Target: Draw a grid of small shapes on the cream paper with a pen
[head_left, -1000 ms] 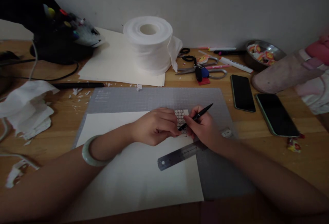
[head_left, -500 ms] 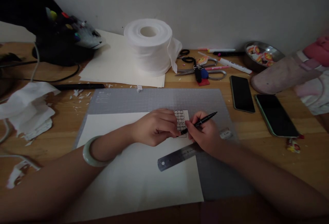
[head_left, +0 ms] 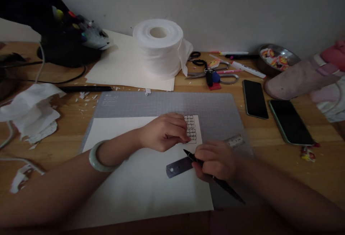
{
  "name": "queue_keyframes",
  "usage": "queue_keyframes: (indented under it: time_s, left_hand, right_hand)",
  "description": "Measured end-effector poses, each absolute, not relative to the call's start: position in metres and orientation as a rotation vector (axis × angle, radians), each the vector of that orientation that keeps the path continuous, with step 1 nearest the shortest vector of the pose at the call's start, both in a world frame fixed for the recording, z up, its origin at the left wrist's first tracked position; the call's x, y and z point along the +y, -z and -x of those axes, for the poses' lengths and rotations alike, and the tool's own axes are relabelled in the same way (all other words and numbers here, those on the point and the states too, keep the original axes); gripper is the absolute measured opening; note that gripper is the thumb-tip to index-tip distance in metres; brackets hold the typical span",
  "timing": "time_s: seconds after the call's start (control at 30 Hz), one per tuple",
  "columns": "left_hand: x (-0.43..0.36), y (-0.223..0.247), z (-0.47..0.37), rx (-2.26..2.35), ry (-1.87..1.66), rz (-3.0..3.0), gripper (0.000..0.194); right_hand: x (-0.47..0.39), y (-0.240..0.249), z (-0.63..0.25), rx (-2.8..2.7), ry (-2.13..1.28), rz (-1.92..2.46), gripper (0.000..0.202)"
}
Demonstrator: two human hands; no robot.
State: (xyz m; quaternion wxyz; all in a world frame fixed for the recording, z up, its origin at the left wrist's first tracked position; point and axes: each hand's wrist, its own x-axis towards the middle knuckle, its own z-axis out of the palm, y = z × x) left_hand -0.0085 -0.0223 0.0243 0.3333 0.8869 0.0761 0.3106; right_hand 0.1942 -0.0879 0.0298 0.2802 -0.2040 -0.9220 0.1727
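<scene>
My right hand (head_left: 215, 159) grips a black double-ended pen (head_left: 229, 188), one tip pointing up and left over the paper, the other end toward the lower right. Beneath that hand lies a metal ruler (head_left: 178, 167), partly hidden. My left hand (head_left: 167, 132) rests closed on the large white sheet (head_left: 140, 188), fingers curled and pinched; what they hold, if anything, is hidden. Beside its fingertips shows a black ink drawing (head_left: 191, 129) of rows of small rounded shapes, partly covered by the hand. A pale green bangle (head_left: 98, 157) circles my left wrist.
A grey cutting mat (head_left: 215, 109) lies under the sheet. Behind are a white tissue roll (head_left: 157, 55), scissors (head_left: 229, 78), pens and a metal bowl (head_left: 291, 57). Two phones (head_left: 255, 98) and a bottle (head_left: 293, 77) stand right; crumpled tissue (head_left: 35, 109) and paper scraps lie left.
My right hand has drawn back from the drawing, down over the ruler, and the pen has turned in its fingers. My left hand has stayed on the paper.
</scene>
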Motion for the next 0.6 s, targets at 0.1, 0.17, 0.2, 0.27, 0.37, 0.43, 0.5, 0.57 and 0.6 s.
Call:
queue_keyframes:
  time_s: [0.1, 0.17, 0.2, 0.27, 0.37, 0.43, 0.5, 0.57, 0.6]
  left_hand:
    - [-0.023, -0.023, 0.009, 0.207, -0.816, -2.319, 0.020]
    - [-0.023, -0.023, 0.009, 0.202, -0.820, -2.317, 0.019]
    - [-0.023, -0.023, 0.009, 0.199, -0.823, -2.316, 0.019]
    - [-0.022, -0.023, 0.009, 0.197, -0.821, -2.317, 0.020]
    - [-0.022, -0.024, 0.009, 0.194, -0.827, -2.319, 0.020]
    - [-0.022, -0.023, 0.009, 0.190, -0.838, -2.316, 0.020]
    - [-0.022, -0.023, 0.009, 0.184, -0.841, -2.315, 0.019]
    - [-0.023, -0.022, 0.009, 0.185, -0.840, -2.317, 0.019]
    - [-0.023, -0.022, 0.009, 0.187, -0.840, -2.319, 0.019]
  right_hand:
    - [-0.088, -0.025, -0.191, -2.475, -0.319, 0.549, 0.031]
    - [-0.088, -0.022, -0.190, -2.447, -0.216, 0.549, 0.027]
    - [-0.089, -0.021, -0.189, -2.440, -0.183, 0.550, 0.025]
    - [-0.089, -0.019, -0.189, -2.439, -0.143, 0.553, 0.023]
    - [-0.088, -0.019, -0.190, -2.438, -0.104, 0.557, 0.022]
    - [-0.087, -0.018, -0.190, -2.453, -0.089, 0.561, 0.022]
    - [-0.087, -0.018, -0.191, -2.472, -0.088, 0.565, 0.021]
    - [-0.087, -0.018, -0.191, -2.476, -0.107, 0.566, 0.018]
    - [-0.087, -0.018, -0.190, -2.467, -0.117, 0.563, 0.017]
